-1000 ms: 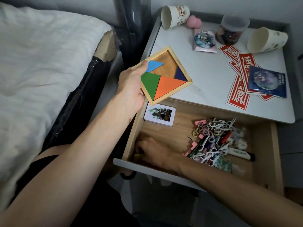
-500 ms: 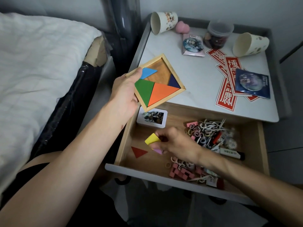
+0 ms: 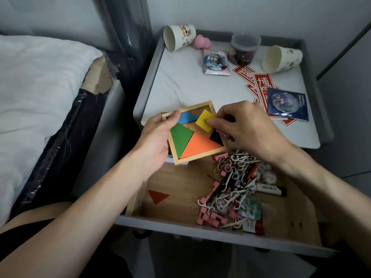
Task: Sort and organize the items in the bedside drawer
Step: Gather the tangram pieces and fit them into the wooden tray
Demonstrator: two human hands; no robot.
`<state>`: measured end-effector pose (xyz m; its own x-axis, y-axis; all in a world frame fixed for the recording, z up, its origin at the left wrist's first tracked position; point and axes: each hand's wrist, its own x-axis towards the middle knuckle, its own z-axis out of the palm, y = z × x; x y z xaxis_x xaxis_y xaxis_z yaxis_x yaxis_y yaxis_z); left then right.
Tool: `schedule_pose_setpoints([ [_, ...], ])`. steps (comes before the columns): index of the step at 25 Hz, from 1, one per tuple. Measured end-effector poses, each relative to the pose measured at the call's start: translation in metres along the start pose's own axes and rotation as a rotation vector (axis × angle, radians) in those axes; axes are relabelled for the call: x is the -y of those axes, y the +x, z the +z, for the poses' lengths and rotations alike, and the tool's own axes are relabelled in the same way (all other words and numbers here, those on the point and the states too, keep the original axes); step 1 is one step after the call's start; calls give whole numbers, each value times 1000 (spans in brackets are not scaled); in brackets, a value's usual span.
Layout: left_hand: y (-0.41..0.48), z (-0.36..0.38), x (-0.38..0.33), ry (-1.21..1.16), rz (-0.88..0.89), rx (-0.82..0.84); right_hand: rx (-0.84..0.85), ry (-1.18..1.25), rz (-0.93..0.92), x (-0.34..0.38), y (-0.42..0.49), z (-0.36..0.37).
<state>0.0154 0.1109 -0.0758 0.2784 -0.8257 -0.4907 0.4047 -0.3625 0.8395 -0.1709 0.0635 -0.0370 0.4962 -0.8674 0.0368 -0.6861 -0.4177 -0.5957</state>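
My left hand (image 3: 158,135) grips the left corner of a wooden tangram tray (image 3: 200,155), held tilted above the back of the open drawer (image 3: 180,221). Blue, green, orange and dark blue pieces lie in the tray. My right hand (image 3: 247,127) pinches a yellow square piece (image 3: 203,121) over the tray's bare wooden part. A pink piece peeks from under that hand's fingers. A red triangle (image 3: 157,196) lies alone on the drawer floor at the front left.
A tangle of floss picks, hair ties and pink blocks (image 3: 232,183) fills the drawer's middle, with a marker (image 3: 271,190) beside it. On the nightstand top (image 3: 180,81) lie two tipped paper cups, a jar, badges and red stickers. The bed (image 3: 40,87) is on the left.
My right hand has risen out of the drawer with the yellow square and brought it over the tray. The tray has moved lower and toward me.
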Motion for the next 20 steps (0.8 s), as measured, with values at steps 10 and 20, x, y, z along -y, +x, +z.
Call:
schedule_pose_setpoints([
  [10,-10,3,-5,54,3,49,-65,28,23,2,-4,0],
  [20,-7,0,-4,50,-34,58,-101,47,5,0,-2,3],
])
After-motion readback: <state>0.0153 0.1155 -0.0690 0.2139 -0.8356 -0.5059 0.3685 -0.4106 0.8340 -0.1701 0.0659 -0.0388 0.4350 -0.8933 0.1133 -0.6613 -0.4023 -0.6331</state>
